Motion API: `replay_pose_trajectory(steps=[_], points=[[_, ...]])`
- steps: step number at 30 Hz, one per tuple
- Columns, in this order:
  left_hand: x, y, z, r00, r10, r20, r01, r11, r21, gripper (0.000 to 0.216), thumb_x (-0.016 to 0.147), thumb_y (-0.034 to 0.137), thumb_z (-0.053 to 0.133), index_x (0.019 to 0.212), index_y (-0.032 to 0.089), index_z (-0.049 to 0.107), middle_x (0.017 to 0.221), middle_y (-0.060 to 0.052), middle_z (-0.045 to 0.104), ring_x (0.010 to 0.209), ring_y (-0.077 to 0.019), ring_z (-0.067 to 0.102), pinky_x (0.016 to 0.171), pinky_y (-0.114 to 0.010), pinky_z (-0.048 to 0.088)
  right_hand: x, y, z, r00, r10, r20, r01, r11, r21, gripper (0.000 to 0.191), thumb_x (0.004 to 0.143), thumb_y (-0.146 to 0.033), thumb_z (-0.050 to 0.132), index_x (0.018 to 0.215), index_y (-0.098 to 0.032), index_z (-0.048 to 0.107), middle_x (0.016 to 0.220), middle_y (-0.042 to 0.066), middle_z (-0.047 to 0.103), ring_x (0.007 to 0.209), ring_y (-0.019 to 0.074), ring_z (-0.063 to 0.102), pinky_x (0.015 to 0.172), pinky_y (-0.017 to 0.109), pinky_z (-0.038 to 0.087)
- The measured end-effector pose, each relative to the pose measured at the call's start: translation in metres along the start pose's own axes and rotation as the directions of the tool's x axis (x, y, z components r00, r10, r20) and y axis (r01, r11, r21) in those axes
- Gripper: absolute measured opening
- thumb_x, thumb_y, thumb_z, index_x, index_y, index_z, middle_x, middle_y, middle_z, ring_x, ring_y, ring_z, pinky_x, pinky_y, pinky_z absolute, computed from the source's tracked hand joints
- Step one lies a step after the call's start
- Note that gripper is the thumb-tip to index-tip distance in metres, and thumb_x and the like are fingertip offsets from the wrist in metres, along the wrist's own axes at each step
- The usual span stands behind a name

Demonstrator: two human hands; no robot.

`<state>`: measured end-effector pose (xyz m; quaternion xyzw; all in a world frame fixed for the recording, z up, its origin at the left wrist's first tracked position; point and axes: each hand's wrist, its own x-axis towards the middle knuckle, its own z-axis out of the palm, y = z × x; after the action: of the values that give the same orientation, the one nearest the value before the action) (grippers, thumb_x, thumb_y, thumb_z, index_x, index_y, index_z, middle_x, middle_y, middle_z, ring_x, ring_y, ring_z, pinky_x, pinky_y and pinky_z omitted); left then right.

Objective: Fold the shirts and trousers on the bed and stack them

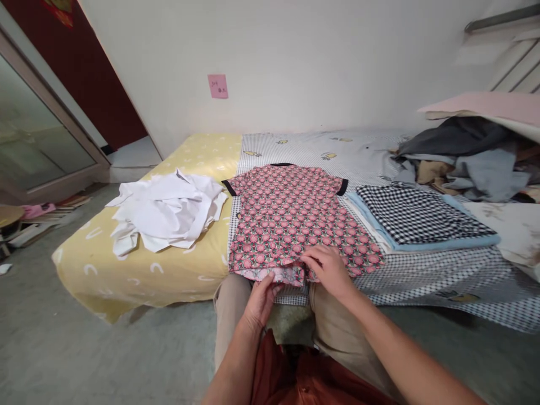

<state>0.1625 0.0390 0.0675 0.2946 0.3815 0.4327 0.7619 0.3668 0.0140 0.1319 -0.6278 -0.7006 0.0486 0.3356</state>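
A pink floral short-sleeved shirt [291, 219] with black collar and cuffs lies spread on the bed, its hem toward me. My left hand [262, 297] holds the lower hem from below, with the thumb on top, and part of the pale inner side shows there. My right hand [327, 267] pinches the hem a little to the right, fingers closed on the cloth. The hem hangs slightly over the bed's front edge, between my knees.
A crumpled heap of white cloth [169, 208] lies on the yellow sheet [88, 264] at left. Right of the shirt is a folded stack topped with black-and-white checked cloth [422, 214]. Farther right rises a pile of dark and grey clothes [468, 152]. A wall [320, 67] stands behind the bed.
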Motion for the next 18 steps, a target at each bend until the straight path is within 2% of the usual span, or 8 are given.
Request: replay_pose_trajectory(steps=[3, 6, 11, 14, 16, 18], points=[[-0.001, 0.002, 0.002, 1.000, -0.009, 0.029, 0.009, 1.000, -0.009, 0.035, 0.074, 0.045, 0.076, 0.104, 0.026, 0.071, 0.120, -0.006, 0.077, 0.122, -0.0327, 0.064, 0.093, -0.039, 0.056, -0.003, 0.003, 0.002, 0.996, -0.025, 0.091, 0.026, 1.000, -0.006, 0.029, 0.100, -0.039, 0.053, 0.084, -0.028, 0.074, 0.090, 0.003, 0.077, 0.091, 0.0232, 0.064, 0.088, 0.038, 0.040], [-0.002, 0.002, 0.002, 0.997, -0.008, 0.072, 0.012, 0.998, -0.056, 0.039, 0.072, 0.044, 0.078, 0.106, 0.026, 0.072, 0.121, -0.006, 0.076, 0.121, -0.0331, 0.064, 0.094, -0.040, 0.056, -0.009, 0.006, 0.006, 0.986, -0.059, 0.156, 0.064, 0.998, -0.023, 0.023, 0.098, -0.038, 0.058, 0.083, -0.029, 0.075, 0.092, 0.001, 0.077, 0.094, 0.0234, 0.064, 0.096, 0.042, 0.036], [0.001, -0.001, -0.002, 0.993, -0.014, 0.119, 0.029, 0.992, -0.124, 0.034, 0.075, 0.044, 0.077, 0.105, 0.027, 0.072, 0.111, -0.003, 0.079, 0.112, -0.0298, 0.068, 0.092, -0.039, 0.055, -0.020, 0.010, 0.007, 0.972, -0.055, 0.229, 0.053, 0.998, 0.013, 0.022, 0.097, -0.035, 0.059, 0.083, -0.029, 0.075, 0.095, 0.001, 0.078, 0.099, 0.0247, 0.064, 0.095, 0.043, 0.037], [0.003, -0.002, -0.004, 0.988, -0.034, 0.151, 0.057, 0.987, -0.152, 0.033, 0.073, 0.046, 0.081, 0.096, 0.024, 0.073, 0.099, -0.003, 0.079, 0.101, -0.0254, 0.070, 0.096, -0.040, 0.053, -0.025, 0.013, -0.003, 0.987, 0.045, 0.153, -0.061, 0.993, 0.101, 0.024, 0.098, -0.038, 0.054, 0.091, -0.029, 0.075, 0.098, 0.003, 0.078, 0.096, 0.0240, 0.066, 0.090, 0.040, 0.042], [0.004, -0.001, -0.004, 0.981, -0.053, 0.185, 0.084, 0.983, -0.163, 0.033, 0.068, 0.049, 0.084, 0.081, 0.021, 0.072, 0.087, -0.004, 0.077, 0.093, -0.0235, 0.070, 0.099, -0.041, 0.052, -0.032, 0.015, -0.011, 0.989, 0.139, 0.046, -0.144, 0.978, 0.154, 0.027, 0.097, -0.043, 0.052, 0.096, -0.027, 0.074, 0.099, 0.005, 0.077, 0.094, 0.0246, 0.066, 0.087, 0.039, 0.045], [0.005, 0.002, -0.003, 0.976, -0.064, 0.207, 0.101, 0.979, -0.175, 0.036, 0.066, 0.051, 0.085, 0.074, 0.019, 0.071, 0.083, -0.006, 0.076, 0.092, -0.0241, 0.070, 0.101, -0.044, 0.051, -0.044, 0.014, -0.016, 0.972, 0.224, -0.073, -0.207, 0.960, 0.191, 0.033, 0.098, -0.048, 0.048, 0.089, -0.026, 0.071, 0.093, 0.007, 0.076, 0.088, 0.0246, 0.066, 0.083, 0.037, 0.047]])
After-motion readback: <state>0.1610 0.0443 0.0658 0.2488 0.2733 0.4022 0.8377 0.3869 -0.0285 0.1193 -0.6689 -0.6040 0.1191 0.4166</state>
